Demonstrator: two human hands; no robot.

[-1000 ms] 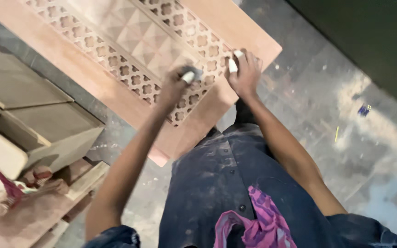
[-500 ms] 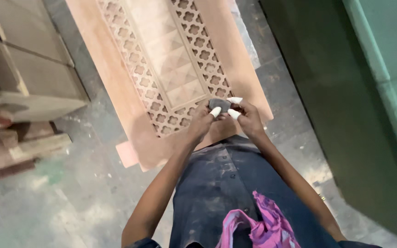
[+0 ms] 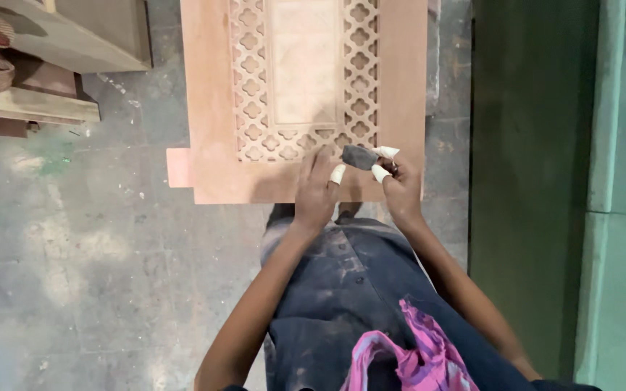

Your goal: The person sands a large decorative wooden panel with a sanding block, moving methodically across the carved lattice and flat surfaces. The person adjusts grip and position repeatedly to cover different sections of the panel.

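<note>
Grey concrete floor (image 3: 74, 275) below a person who stands at a carved wooden panel (image 3: 211, 108).

Nearest to the camera, a pink cloth (image 3: 407, 362) hangs at the dark trousers. Further out, the right hand (image 3: 400, 185) pinches a small dark sanding block (image 3: 359, 156) between its fingers (image 3: 380, 172), which wear white tips. The left hand (image 3: 316, 192) lies flat on the lower border of the panel with loose fingers, holding nothing; one taped fingertip is just beside the block. The block is over the lower right corner of the lattice carving. Beyond, wooden boxes (image 3: 74, 36) stand at the far left.
</note>
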